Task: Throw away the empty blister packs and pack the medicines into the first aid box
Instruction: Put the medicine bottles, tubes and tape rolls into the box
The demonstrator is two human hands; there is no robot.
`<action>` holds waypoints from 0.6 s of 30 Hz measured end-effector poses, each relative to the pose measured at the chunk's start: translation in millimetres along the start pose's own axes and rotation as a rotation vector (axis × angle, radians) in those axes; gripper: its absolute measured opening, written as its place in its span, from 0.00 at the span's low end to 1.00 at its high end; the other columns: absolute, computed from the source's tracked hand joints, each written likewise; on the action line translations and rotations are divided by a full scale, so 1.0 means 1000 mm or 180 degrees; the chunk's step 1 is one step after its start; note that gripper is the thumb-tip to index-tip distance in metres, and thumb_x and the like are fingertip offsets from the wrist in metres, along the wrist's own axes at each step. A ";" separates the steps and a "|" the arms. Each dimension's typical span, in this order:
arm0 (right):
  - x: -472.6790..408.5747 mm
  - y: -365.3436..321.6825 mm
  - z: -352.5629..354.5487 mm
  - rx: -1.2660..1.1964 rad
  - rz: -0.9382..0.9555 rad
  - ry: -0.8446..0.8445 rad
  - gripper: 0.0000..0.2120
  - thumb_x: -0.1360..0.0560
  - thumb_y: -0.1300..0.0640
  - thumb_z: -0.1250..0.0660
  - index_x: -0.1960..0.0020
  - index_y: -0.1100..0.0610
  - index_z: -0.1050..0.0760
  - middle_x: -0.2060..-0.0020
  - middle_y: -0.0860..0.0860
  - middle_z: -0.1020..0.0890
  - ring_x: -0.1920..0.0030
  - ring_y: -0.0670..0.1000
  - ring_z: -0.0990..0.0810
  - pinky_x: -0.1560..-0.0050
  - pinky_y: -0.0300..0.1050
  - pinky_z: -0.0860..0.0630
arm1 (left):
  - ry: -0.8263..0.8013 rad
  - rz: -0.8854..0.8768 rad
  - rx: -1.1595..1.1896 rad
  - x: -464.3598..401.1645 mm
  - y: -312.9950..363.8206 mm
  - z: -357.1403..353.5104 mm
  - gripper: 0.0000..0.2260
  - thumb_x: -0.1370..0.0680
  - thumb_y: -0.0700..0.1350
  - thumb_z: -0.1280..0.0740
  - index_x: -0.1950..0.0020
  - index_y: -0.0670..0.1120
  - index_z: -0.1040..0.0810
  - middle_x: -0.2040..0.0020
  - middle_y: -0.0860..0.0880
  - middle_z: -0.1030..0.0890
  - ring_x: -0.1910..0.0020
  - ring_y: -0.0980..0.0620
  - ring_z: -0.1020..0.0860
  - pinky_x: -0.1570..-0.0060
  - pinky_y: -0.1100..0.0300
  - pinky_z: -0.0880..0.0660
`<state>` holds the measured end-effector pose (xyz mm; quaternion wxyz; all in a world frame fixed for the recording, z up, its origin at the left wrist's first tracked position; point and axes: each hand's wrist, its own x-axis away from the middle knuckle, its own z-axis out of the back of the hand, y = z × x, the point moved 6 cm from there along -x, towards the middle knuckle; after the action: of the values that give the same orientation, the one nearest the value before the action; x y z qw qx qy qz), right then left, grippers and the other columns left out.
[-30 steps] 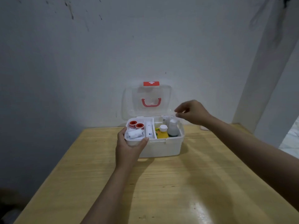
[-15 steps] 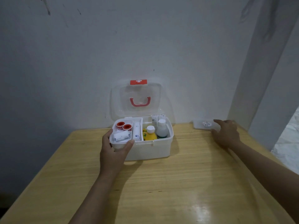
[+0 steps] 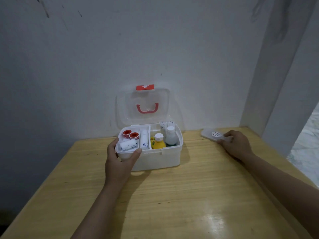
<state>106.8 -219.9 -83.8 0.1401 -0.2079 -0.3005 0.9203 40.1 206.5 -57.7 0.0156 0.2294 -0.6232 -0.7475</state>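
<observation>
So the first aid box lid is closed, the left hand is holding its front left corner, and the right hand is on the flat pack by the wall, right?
Not quite: the lid of the first aid box stands open, as the head view shows. The rest holds: the left hand holds its front left corner and the right hand is on the flat pack by the wall.

We see our left hand gripping the front left corner of the open first aid box on the wooden table, while our right hand rests on a flat translucent case near the wall.
</observation>
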 end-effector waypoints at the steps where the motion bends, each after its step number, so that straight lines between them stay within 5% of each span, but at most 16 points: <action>1: 0.004 -0.003 0.002 -0.0115 -0.0019 0.0032 0.17 0.33 0.49 0.26 0.50 0.59 0.21 0.48 0.59 0.20 0.47 0.59 0.23 0.48 0.49 0.27 | -0.0003 0.0014 0.0010 0.000 0.000 0.000 0.31 0.32 0.46 0.24 0.32 0.52 0.33 0.44 0.58 0.28 0.49 0.60 0.26 0.65 0.74 0.27; 6: 0.017 -0.033 0.024 -0.0678 0.0243 0.0215 0.14 0.35 0.51 0.23 0.53 0.56 0.20 0.50 0.54 0.17 0.53 0.51 0.23 0.50 0.46 0.26 | -0.0087 0.0089 0.0097 -0.002 -0.004 0.001 0.30 0.32 0.48 0.24 0.34 0.54 0.34 0.45 0.59 0.27 0.47 0.57 0.25 0.56 0.64 0.25; 12: 0.016 -0.119 0.064 -0.1230 0.0799 0.0153 0.16 0.37 0.55 0.22 0.51 0.57 0.19 0.47 0.53 0.18 0.48 0.51 0.21 0.46 0.51 0.22 | -0.0110 0.0299 0.0186 -0.003 -0.007 -0.002 0.32 0.31 0.50 0.25 0.31 0.54 0.36 0.40 0.55 0.29 0.43 0.53 0.27 0.50 0.55 0.22; 18: 0.015 -0.202 0.053 -0.0867 0.1294 -0.0220 0.17 0.39 0.53 0.22 0.52 0.55 0.17 0.46 0.51 0.18 0.48 0.50 0.20 0.46 0.49 0.21 | -0.0122 0.0342 0.0278 -0.004 -0.001 -0.003 0.31 0.30 0.48 0.26 0.30 0.51 0.36 0.41 0.54 0.29 0.46 0.52 0.26 0.58 0.62 0.25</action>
<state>96.2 -83.1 74.0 -0.0876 -0.2495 -0.3783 0.8871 44.7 205.5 -57.8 0.0337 0.1817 -0.6668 -0.7220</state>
